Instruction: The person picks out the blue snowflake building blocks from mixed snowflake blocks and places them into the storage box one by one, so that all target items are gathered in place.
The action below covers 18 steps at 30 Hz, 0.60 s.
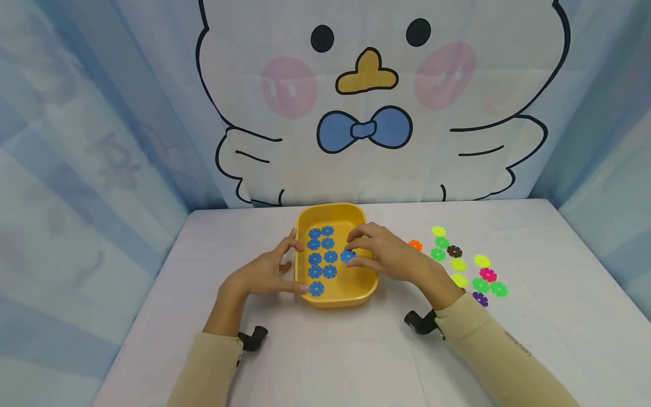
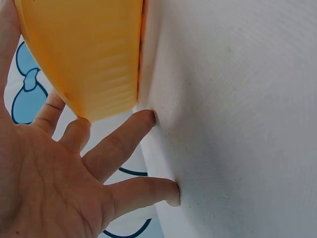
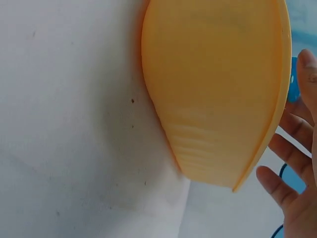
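Observation:
My right hand (image 1: 389,253) pinches a blue snowflake disc (image 1: 348,256) between thumb and fingers over the right half of a yellow tray (image 1: 351,295). The right wrist view shows part of this blue disc (image 3: 293,82) at the thumb, beyond the tray's rim (image 3: 285,89). At the tray's left side, my left hand (image 1: 264,273) grips the rim, thumb near the front corner and a finger farther back. Two of its fingers (image 2: 124,144) rest on the table in the left wrist view. Inside the tray, several blue discs (image 1: 315,258) form two columns on the left.
To the right, loose discs in several colours lie on the white table (image 1: 325,362), among them green (image 1: 499,289), pink (image 1: 488,275) and dark brown (image 1: 455,251). My right forearm passes over part of them. A printed cloth (image 1: 363,169) hangs behind the table.

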Each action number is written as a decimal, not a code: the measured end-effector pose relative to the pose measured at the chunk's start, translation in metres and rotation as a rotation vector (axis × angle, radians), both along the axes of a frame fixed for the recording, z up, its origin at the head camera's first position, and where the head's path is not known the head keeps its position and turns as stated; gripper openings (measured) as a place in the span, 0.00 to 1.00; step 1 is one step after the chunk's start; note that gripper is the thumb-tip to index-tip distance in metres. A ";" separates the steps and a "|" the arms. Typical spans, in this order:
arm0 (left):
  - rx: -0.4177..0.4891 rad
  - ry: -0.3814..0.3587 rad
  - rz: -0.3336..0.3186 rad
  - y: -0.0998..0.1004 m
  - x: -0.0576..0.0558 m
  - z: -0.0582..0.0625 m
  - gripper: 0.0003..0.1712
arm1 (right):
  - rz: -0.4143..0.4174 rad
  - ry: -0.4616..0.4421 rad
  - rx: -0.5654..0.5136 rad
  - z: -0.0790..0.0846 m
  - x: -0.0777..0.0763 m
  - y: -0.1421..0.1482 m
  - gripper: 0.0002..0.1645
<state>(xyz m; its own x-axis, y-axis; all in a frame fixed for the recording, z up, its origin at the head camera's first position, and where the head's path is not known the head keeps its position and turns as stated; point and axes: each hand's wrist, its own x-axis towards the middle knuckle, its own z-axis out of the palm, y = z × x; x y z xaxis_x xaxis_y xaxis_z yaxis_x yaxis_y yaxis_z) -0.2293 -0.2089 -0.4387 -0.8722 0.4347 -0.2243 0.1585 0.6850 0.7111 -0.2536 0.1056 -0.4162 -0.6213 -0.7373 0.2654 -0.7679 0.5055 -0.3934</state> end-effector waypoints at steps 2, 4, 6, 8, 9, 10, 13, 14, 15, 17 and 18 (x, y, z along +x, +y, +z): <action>-0.004 -0.002 0.001 0.000 0.000 0.001 0.47 | 0.020 0.004 -0.003 0.000 -0.001 -0.004 0.18; -0.007 -0.002 0.003 0.000 0.000 0.002 0.47 | 0.043 0.009 -0.004 -0.001 -0.002 -0.007 0.18; -0.003 -0.004 0.003 0.000 0.000 0.003 0.47 | 0.061 0.003 0.002 -0.002 -0.002 -0.011 0.19; 0.007 -0.010 0.000 0.000 0.000 0.003 0.47 | 0.068 -0.007 0.017 -0.005 -0.003 -0.014 0.20; 0.013 -0.012 -0.004 0.000 0.000 0.003 0.47 | 0.068 -0.013 0.028 -0.006 -0.003 -0.015 0.20; 0.016 -0.013 -0.007 0.000 0.000 0.003 0.46 | 0.067 -0.019 0.039 -0.007 -0.003 -0.017 0.21; 0.018 -0.011 -0.012 0.000 0.000 0.002 0.46 | 0.069 -0.025 0.066 -0.010 -0.002 -0.021 0.21; 0.014 -0.009 -0.011 0.000 0.001 0.002 0.46 | 0.071 -0.025 0.075 -0.011 -0.001 -0.022 0.21; 0.011 -0.009 -0.009 0.001 0.002 0.002 0.47 | 0.074 -0.026 0.085 -0.011 -0.001 -0.023 0.21; 0.006 -0.011 -0.006 0.001 0.003 0.004 0.47 | 0.085 -0.029 0.108 -0.012 -0.001 -0.026 0.20; 0.005 -0.012 -0.005 0.001 0.004 0.005 0.47 | 0.088 -0.032 0.124 -0.012 0.000 -0.027 0.20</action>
<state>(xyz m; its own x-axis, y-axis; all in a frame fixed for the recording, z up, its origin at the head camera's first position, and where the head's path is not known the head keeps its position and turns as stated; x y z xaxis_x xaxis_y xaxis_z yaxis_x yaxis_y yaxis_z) -0.2257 -0.2074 -0.4338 -0.8670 0.4406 -0.2329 0.1534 0.6806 0.7164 -0.2538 0.0789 -0.4283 -0.5599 -0.8148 0.1502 -0.7992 0.4833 -0.3573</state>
